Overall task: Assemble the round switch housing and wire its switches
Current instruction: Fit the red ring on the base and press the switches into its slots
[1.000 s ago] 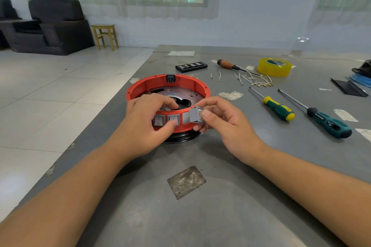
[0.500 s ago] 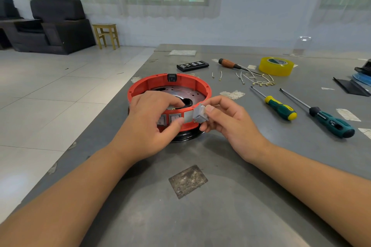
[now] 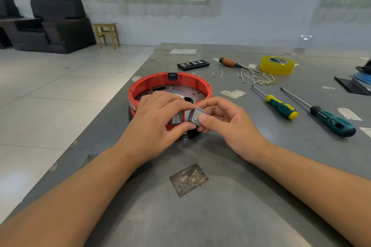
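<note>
— Where's the housing?
— The red round housing sits mid-frame on the tabletop; the left hand grips its near wall.
— And the right hand?
— Pinching a loose grey switch just beside the wall.

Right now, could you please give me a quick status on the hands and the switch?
Left hand steadies red housing. Right hand pinches grey switch at the wall, not seated. One switch fitted. Nothing blocking.
</note>
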